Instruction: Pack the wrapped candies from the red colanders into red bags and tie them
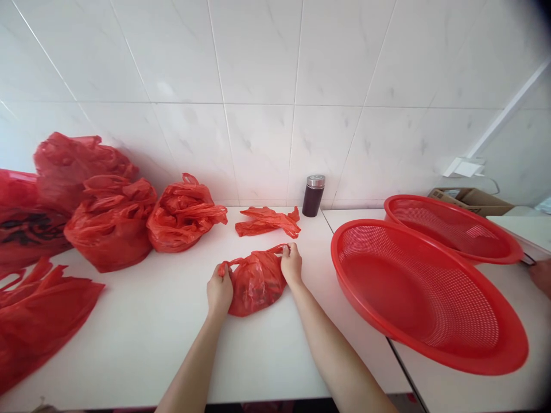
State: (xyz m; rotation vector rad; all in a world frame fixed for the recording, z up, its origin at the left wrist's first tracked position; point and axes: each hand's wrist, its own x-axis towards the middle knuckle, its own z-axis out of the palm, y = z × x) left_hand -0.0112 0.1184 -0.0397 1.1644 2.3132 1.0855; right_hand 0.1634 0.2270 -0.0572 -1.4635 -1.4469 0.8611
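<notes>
A filled red plastic bag (257,287) rests on the white table in front of me. My left hand (220,289) is closed round the bag's handle on the left side. On the right side, the fingers of my right hand (291,264) pinch its other handle, and the plastic stretches between the two hands. What lies inside shows only dimly through the film and I cannot make it out. Just behind it lies a flat, crumpled red plastic bag (267,221), apart from both hands.
Several full red bags, one a knotted-looking bundle (183,215), stand at the left. A dark flask (313,196) stands by the tiled wall. Two red perforated baskets (400,287) sit at the right, before a cardboard box (486,202). Another person's hand (540,276) shows at the right edge.
</notes>
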